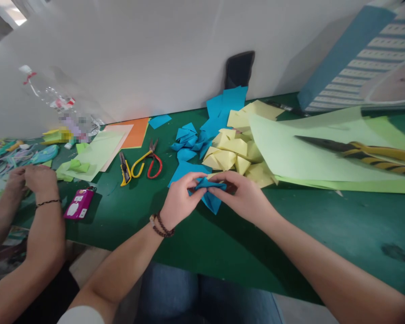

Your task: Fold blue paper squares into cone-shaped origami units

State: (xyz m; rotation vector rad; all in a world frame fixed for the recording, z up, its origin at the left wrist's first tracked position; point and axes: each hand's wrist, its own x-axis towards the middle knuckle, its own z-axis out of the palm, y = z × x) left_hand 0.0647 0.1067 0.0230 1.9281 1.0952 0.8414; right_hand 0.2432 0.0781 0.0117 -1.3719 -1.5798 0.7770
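Observation:
Between both hands, just above the green table [131, 229], is a folded piece of blue paper [212, 200] with a pointed lower end. My left hand [182, 200] pinches its left side between thumb and fingers. On its right side my right hand [245, 198] is closed in the same way, thumb in front. Behind the hands lie folded blue paper pieces [187, 139] and a flat blue sheet [185, 172]. A heap of folded pale yellow paper pieces [234, 150] sits close behind my right hand. Fingers hide part of the held paper.
Yellow-handled pliers [367, 150] rest on light green sheets [310, 162] at right. Red-and-yellow scissors [151, 157] and a yellow cutter [124, 168] lie left. A phone [239, 69] leans on the wall. A co-worker's hands [35, 180] are at far left, near a magenta box [80, 203].

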